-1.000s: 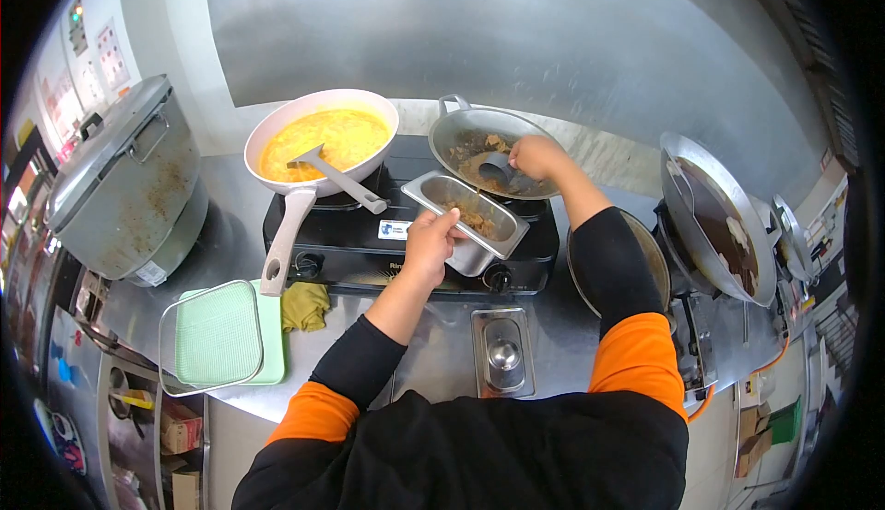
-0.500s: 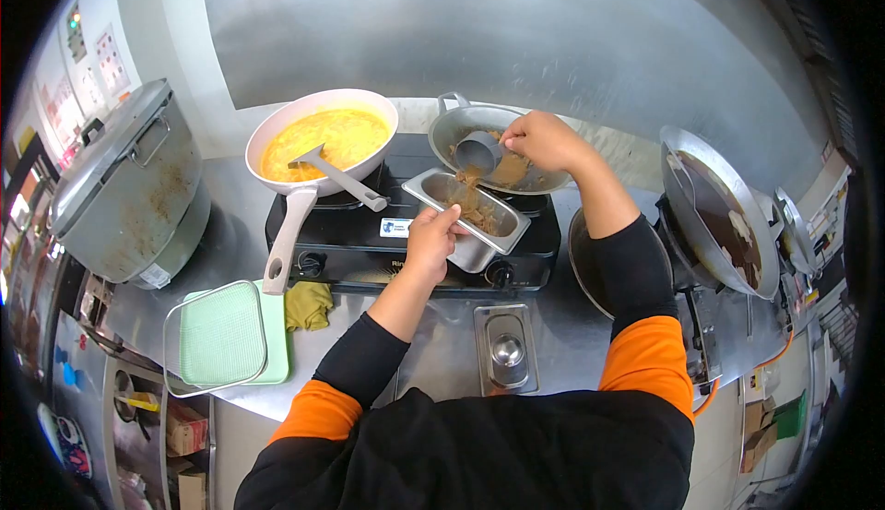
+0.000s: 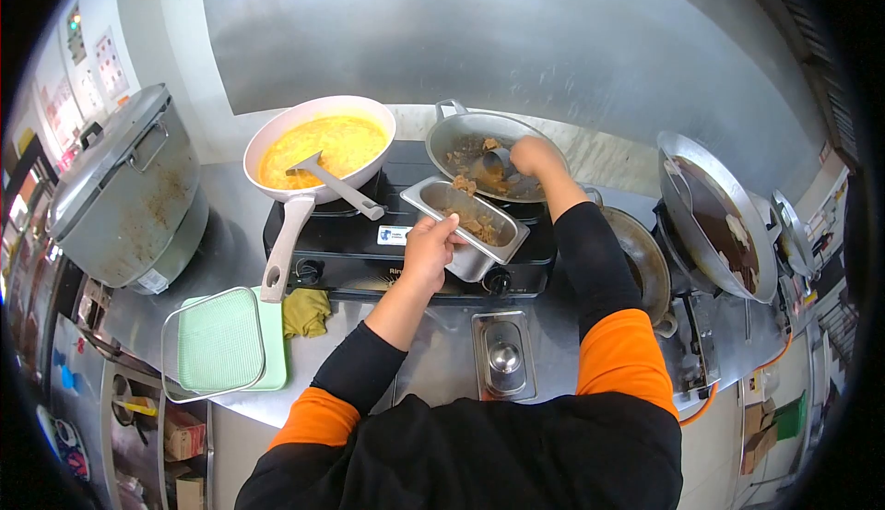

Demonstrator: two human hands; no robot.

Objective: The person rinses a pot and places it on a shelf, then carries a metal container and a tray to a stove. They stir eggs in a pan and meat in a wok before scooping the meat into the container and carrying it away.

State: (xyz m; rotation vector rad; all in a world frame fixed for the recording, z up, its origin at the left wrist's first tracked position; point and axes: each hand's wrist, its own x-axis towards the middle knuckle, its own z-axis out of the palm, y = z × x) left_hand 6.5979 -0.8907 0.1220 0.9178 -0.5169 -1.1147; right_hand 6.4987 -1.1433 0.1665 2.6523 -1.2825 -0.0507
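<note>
My left hand [image 3: 431, 254] grips the near left side of a small steel food pan [image 3: 427, 195], tilted over the front of the black gas stove. Brown shredded food lies in the pan, and a clump sits at its far rim. Behind it, my right hand [image 3: 536, 157] is closed on a grey cup-shaped scoop [image 3: 499, 161], whose handle is hidden by the fingers. The scoop is down inside a metal wok [image 3: 456, 125] that holds more of the brown food and some sauce.
A white frying pan [image 3: 267, 132] with yellow liquid and a spatula [image 3: 343, 186] sits on the stove's left burner [image 3: 304, 233]. A large pot [image 3: 129, 196], green tray [image 3: 277, 353] and cloth [image 3: 306, 312] are left. Right are a lidlike pan [image 3: 653, 261] and larger wok [image 3: 765, 275].
My right hand has lowered the scoop from above the food pan into the wok, after food was falling from it. The left hand and food pan stay nearly in place.
</note>
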